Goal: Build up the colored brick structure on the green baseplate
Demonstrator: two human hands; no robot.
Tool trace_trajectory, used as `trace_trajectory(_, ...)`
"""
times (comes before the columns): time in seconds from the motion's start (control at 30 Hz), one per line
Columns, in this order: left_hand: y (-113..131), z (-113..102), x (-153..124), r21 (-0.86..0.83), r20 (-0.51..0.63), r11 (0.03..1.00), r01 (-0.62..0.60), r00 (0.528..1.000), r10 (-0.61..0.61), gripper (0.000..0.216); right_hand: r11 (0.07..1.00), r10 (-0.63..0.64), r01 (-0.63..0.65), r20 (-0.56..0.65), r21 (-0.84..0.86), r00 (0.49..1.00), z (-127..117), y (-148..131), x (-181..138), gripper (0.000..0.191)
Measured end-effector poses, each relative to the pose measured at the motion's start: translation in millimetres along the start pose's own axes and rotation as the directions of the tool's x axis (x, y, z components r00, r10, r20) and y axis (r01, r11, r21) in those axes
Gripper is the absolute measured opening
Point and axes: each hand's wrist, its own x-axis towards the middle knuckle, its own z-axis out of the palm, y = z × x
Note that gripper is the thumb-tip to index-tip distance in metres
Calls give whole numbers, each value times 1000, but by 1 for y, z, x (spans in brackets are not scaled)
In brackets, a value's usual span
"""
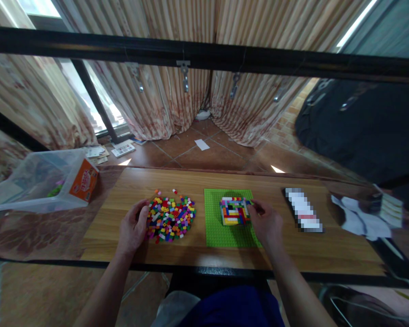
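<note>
A heap of small coloured bricks (171, 219) lies on the wooden table (225, 179). My left hand (133, 227) rests at the heap's left edge, fingers curled in against the bricks; what they hold, if anything, is hidden. To the right lies a green baseplate (215, 227) with a square multicoloured brick build (234, 210) on it. My right hand (265, 223) is at the build's right side, fingertips pinched against its edge.
A clear plastic tub (37, 184) with an orange box (84, 180) sits at the far left. A dark flat object (302, 210) lies right of the baseplate. Papers (364, 215) lie at the far right. A black bar (204, 54) crosses overhead.
</note>
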Motion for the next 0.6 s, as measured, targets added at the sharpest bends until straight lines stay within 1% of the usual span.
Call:
trace_trajectory(0.17, -1, 0, 0, 0, -4, 1000, 0, 1000, 0, 47, 1000, -3, 3, 12, -9, 1000, 5, -4, 0, 41)
trace_trajectory(0.37, -5, 1, 0, 7, -5, 1000, 0, 1000, 0, 48, 997, 70, -71, 46, 25, 997, 6, -5, 3, 39)
trace_trajectory(0.6, -2, 0, -1, 8, -6, 1000, -14, 1000, 14, 48, 996, 89, -90, 45, 25, 995, 3, -10, 4, 36)
